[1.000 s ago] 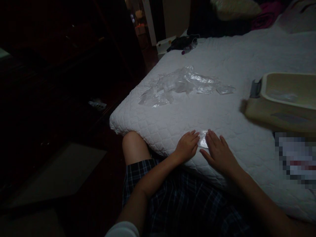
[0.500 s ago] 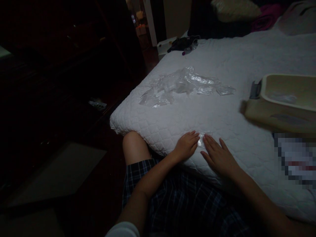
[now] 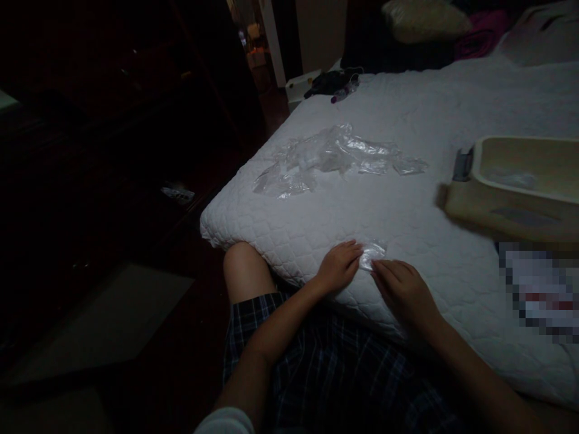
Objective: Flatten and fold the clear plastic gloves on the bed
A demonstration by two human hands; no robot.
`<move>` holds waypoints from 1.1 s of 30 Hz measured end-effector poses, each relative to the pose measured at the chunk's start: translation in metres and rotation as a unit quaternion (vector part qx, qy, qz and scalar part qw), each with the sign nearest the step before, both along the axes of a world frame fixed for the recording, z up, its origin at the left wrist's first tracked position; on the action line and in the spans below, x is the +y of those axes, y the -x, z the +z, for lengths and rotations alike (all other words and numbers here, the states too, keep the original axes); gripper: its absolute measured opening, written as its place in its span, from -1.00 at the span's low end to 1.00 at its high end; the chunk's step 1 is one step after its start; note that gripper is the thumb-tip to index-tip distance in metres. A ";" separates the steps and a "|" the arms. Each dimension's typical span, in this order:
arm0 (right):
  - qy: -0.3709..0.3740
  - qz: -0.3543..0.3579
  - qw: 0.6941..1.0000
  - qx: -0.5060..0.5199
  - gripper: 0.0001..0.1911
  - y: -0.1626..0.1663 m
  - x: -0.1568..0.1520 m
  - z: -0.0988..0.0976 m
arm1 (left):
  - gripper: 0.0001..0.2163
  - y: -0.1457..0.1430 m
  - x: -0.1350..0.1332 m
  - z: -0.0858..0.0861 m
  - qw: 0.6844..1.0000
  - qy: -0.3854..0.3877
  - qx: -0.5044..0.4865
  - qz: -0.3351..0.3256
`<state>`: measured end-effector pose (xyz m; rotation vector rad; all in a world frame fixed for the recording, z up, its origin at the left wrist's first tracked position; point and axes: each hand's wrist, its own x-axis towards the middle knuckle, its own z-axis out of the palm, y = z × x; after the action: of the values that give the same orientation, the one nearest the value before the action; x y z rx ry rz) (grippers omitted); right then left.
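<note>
A small folded clear plastic bag (image 3: 374, 249) lies flat on the white quilted mattress near its front edge. My left hand (image 3: 339, 266) rests palm down, its fingers laid flat on the bag's left edge. At the bag's near right corner, my right hand (image 3: 406, 292) has thumb and fingertips pinched together on the plastic. Farther back on the bed, several crumpled clear plastic bags (image 3: 325, 154) lie in a loose spread.
To the right stands a beige plastic bin (image 3: 506, 202) with a grey latch (image 3: 462, 165) and some clear plastic inside. A blurred-out item lies below it. Dark things and a small bottle (image 3: 344, 93) sit at the far left corner. Pillows and a magenta roll (image 3: 480, 35) lie at the back.
My right hand has gone from lying flat with fingers spread to pinching the bag's near corner, uncovering more of the bag. My left hand has stayed nearly in place.
</note>
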<state>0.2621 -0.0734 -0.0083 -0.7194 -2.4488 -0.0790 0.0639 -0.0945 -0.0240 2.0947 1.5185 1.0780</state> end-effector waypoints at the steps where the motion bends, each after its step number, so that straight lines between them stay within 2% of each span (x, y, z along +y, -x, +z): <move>1: 0.011 0.000 1.000 0.002 -0.76 -0.001 0.001 0.000 | -0.76 0.002 0.001 0.001 0.999 0.013 -0.029 0.000; 6: 0.102 -0.004 0.992 0.077 -0.78 -0.004 0.003 0.012 | -0.72 0.017 0.004 0.009 0.975 0.087 -0.196 -0.056; 10: 0.241 -0.040 0.957 0.159 -0.76 -0.003 0.001 0.030 | -0.63 0.022 0.003 0.018 0.955 0.144 -0.242 -0.087; 13: 0.318 -0.084 0.922 0.202 -0.74 -0.002 -0.001 0.040 | -0.75 0.019 0.003 0.023 0.951 0.180 -0.243 -0.063; 16: 0.368 -0.129 0.890 0.235 -0.71 -0.002 -0.002 0.041 | -0.91 0.015 0.004 0.025 0.948 0.204 -0.243 -0.038; 18: 0.392 -0.157 0.869 0.258 -0.67 -0.001 -0.002 0.039 | -0.89 0.014 0.005 0.024 0.937 0.221 -0.269 -0.024; 20: 0.412 -0.179 0.847 0.284 -0.61 0.000 -0.002 0.036 | -0.78 0.014 0.005 0.022 0.918 0.233 -0.321 -0.002; 24: 0.461 -0.190 0.810 0.308 -0.50 0.005 0.001 0.033 | -0.62 0.014 0.005 0.016 0.885 0.237 -0.401 0.015; 29: 0.483 -0.176 0.798 0.315 -0.60 0.011 0.001 0.036 | -0.65 0.014 0.005 0.016 0.893 0.210 -0.398 -0.017; 33: 0.486 -0.193 0.789 0.322 -0.63 0.012 0.000 0.040 | -0.65 0.015 0.004 0.019 0.896 0.203 -0.393 -0.044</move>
<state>0.2496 -0.0732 0.0313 -1.3755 -1.5099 1.1543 0.0494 -0.0907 -0.0046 1.1956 1.0919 1.2263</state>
